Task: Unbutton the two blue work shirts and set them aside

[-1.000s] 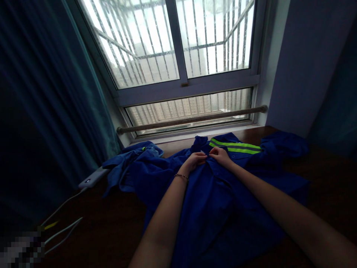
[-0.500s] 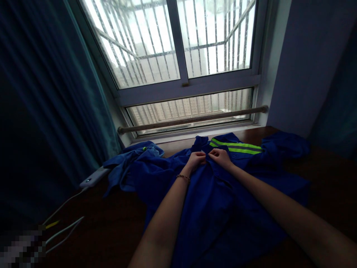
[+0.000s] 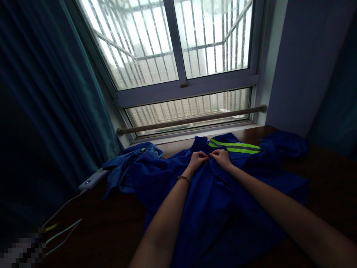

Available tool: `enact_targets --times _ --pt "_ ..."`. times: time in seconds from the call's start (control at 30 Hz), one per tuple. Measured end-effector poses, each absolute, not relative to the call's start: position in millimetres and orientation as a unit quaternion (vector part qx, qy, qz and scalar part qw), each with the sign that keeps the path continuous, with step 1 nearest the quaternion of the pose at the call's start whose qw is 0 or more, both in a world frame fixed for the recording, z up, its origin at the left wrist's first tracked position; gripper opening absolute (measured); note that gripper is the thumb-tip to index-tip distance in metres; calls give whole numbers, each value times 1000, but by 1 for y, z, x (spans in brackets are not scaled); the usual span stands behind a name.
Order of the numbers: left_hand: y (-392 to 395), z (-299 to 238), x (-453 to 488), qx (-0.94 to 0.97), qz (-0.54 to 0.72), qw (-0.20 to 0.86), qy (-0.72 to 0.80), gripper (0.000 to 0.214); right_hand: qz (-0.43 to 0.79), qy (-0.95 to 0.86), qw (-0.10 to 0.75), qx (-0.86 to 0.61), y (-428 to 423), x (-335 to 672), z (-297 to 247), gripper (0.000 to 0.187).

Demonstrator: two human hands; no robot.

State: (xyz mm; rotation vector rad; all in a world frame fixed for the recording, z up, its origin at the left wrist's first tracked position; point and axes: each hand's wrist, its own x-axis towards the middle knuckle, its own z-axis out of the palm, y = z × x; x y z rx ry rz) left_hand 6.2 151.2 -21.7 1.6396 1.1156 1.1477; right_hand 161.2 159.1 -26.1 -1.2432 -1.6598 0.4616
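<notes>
A blue work shirt (image 3: 212,208) with a yellow-green reflective stripe (image 3: 237,147) lies spread on a dark wooden table (image 3: 111,230) under a window. My left hand (image 3: 197,159) and my right hand (image 3: 222,157) meet at the shirt's front opening near the collar. Both hands have their fingers closed, pinching the cloth edges together. A thin bracelet (image 3: 184,178) circles my left wrist.
A white phone (image 3: 93,178) lies at the table's left edge, with white cables (image 3: 63,227) trailing toward me. A teal curtain (image 3: 55,93) hangs on the left. A barred window (image 3: 178,44) and a horizontal rail (image 3: 192,119) stand behind the table.
Both hands have stayed at the shirt's front near the collar, with only slight finger shifts. The view has nudged a little.
</notes>
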Motion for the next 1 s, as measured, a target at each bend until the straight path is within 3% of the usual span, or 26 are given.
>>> enact_targets --times 0.37,0.63,1.0 --pt "149 -14 4 593 460 491 442 22 195 -658 510 -519 167 163 -32 16" --pt "143 -10 11 647 474 388 454 17 181 -663 510 -517 160 159 -30 13" --pt "147 -17 11 636 490 365 471 11 222 -670 492 -509 162 159 -27 15"
